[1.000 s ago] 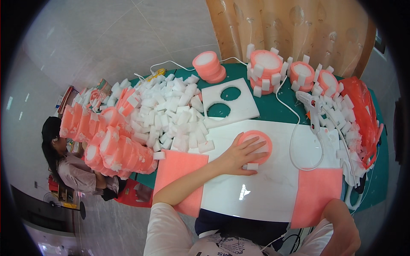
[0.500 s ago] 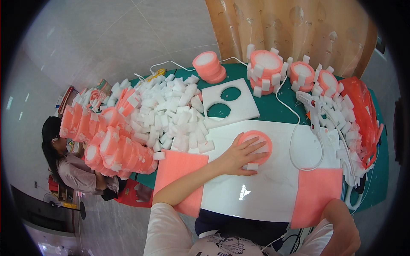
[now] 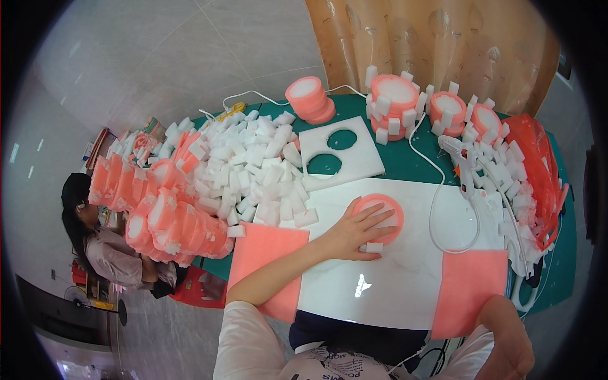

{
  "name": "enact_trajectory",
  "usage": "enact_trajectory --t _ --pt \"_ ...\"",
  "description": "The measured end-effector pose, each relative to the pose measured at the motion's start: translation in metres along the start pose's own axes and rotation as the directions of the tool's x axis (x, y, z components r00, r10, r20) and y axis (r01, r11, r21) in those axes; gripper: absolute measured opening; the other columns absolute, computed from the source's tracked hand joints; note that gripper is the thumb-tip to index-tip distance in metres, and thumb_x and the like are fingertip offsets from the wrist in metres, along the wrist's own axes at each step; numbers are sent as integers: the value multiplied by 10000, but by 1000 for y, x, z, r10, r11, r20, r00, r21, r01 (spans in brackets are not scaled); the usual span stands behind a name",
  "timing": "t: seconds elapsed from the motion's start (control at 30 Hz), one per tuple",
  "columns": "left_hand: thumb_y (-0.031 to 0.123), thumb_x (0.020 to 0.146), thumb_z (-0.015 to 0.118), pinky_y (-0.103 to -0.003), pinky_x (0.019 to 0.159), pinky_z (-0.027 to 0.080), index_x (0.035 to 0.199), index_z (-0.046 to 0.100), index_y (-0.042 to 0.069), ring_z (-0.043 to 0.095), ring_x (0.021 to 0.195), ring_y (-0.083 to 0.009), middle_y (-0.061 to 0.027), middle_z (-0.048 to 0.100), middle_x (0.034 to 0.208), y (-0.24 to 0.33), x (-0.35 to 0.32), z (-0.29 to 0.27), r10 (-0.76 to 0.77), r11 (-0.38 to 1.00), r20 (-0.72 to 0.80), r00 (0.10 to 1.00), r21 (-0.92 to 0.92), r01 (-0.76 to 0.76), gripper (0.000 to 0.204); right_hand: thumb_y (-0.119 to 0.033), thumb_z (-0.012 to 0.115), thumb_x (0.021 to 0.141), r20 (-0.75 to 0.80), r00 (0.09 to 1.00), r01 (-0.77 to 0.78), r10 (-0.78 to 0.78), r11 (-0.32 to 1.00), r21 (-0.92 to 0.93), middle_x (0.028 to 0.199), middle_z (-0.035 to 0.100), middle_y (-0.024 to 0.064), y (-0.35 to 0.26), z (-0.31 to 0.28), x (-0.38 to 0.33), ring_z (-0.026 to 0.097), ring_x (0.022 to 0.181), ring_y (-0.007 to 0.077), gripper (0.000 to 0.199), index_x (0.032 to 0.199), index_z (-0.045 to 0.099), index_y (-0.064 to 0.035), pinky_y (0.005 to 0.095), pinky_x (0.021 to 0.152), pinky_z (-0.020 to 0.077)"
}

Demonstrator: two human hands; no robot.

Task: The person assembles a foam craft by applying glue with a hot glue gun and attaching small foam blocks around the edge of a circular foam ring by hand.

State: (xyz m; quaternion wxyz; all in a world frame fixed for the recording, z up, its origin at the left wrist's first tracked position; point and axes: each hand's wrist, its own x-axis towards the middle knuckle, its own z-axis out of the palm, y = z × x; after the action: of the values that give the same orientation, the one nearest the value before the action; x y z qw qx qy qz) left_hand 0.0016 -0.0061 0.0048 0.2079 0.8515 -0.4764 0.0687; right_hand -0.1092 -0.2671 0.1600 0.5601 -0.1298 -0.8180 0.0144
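Observation:
My left hand (image 3: 362, 229) lies palm down on a round pink foam ring (image 3: 398, 218) with a white middle, its fingers spread flat across the top. Beside the thumb, at the ring's near edge, a small white foam block (image 3: 374, 247) touches the hand. Under them is a glossy white board (image 3: 342, 291). At the lower right, my right hand (image 3: 520, 364) is low beside my body, partly cut off, and its fingers cannot be made out. A white hot glue gun (image 3: 465, 168) with its cable rests to the right of the ring.
White foam blocks (image 3: 253, 158) are heaped at left, next to stacked pink foam rings (image 3: 171, 221). A white foam sheet with two round holes (image 3: 354, 136) lies beyond the board. More ring stacks (image 3: 396, 95) and a red plastic bag (image 3: 538, 171) stand far right. A person (image 3: 120, 247) sits left.
My right hand and forearm have shifted slightly down and to the right at the lower edge. My left hand, the ring and the block stay in place.

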Motion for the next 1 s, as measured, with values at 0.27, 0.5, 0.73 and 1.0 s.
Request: enact_trajectory --t 0.27,0.5,0.73,1.0 --pt "348 678 703 -568 1014 196 1264 490 192 316 1294 -305 -82 342 1403 0 -2 -1 -10 1000 7 1000 4 10 642 94 467 848 165 955 291 -245 876 -384 1200 469 74 10 -4 0 582 902 197 335 1179 436 50 311 774 530" --pt "349 681 700 -568 1017 195 1269 485 195 315 1295 -301 -81 341 1404 0 1 -2 4 1000 -1 1000 3 -4 645 122 486 816 -23 1000 -25 13 738 -674 1183 481 104 -26 43 -9 584 907 199 324 1134 446 78 301 779 530" --pt "350 681 700 -572 1016 193 1275 479 198 311 1297 -302 -79 334 1408 0 -3 -1 -7 1000 8 1000 12 7 652 -22 409 926 69 991 117 -113 991 -62 1044 539 144 9 -8 2 583 879 223 183 1059 482 79 314 779 527" --pt "345 679 703 -580 1014 191 1266 488 202 315 1294 -302 -78 337 1406 0 -2 -1 -7 1000 3 1000 2 7 641 49 413 889 19 986 162 -168 905 -393 1101 503 100 0 16 -7 576 899 197 200 1081 468 52 314 784 526"
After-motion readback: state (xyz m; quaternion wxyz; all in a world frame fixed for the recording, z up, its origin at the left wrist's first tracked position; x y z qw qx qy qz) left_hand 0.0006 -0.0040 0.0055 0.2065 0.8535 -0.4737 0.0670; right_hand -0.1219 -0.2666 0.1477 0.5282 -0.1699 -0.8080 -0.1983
